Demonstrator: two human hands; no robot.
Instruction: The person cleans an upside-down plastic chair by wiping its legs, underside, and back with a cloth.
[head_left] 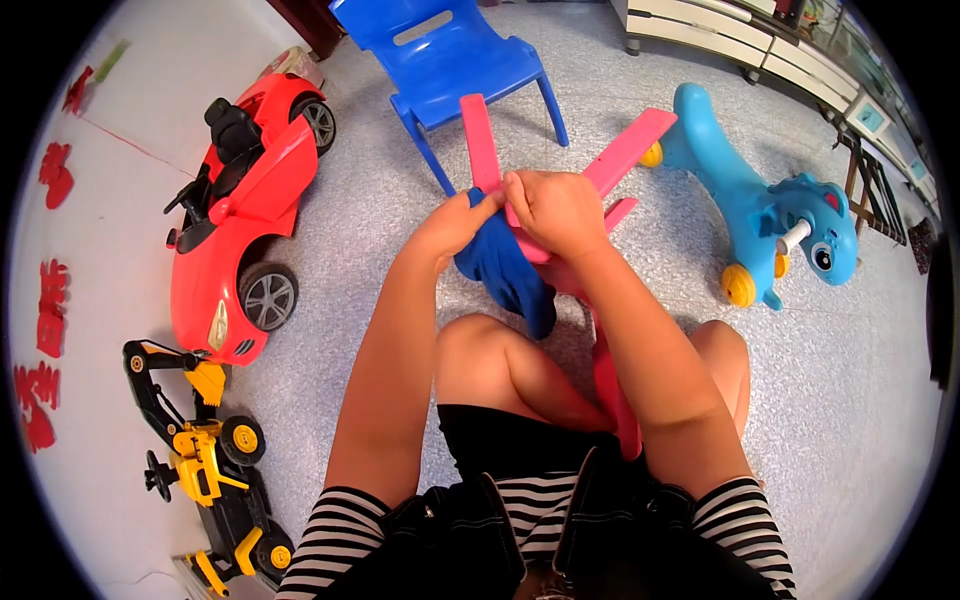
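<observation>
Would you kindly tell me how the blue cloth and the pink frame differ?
The blue cloth is soft-looking and bunched in folds, while the pink frame looks rigid, with straight bars. The frame spreads wider; the cloth is more compact. Both are being handled: the cloth touches the left hand, the frame the right hand.

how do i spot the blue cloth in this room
Start at the blue chair, then the pink frame in front of it. The blue cloth hangs by the left hand, darker than the chair and limply folded, unlike the smooth frame.
</observation>
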